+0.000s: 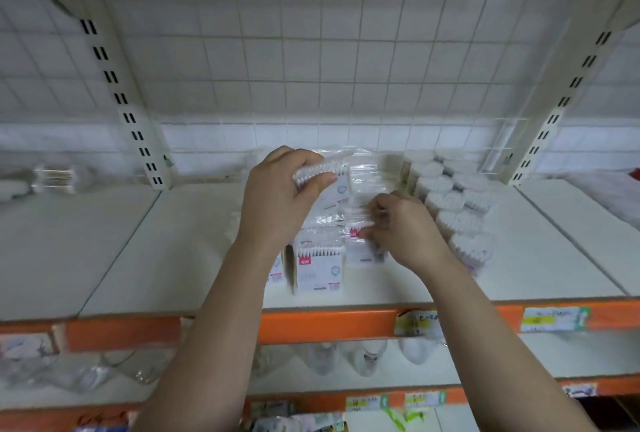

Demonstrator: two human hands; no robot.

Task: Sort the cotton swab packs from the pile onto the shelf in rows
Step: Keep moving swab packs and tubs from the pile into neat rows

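Observation:
My left hand (280,196) is raised above the white shelf (173,251) and grips a cotton swab pack (323,172) by its top, the white swab tips showing between thumb and fingers. My right hand (405,227) is lower and to the right, its fingers closed on another clear-wrapped swab pack (356,234) with a pink label. A row of upright packs (320,269) stands in front of both hands, near the shelf's front edge. Behind the hands lies a loose pile of clear-wrapped packs (367,175).
Round tubs of cotton swabs (450,203) stand in two rows to the right of the packs. More wrapped goods (55,179) lie at the far left. An orange price rail (329,326) with paper labels fronts the shelf. Bottles (367,355) sit on the shelf below.

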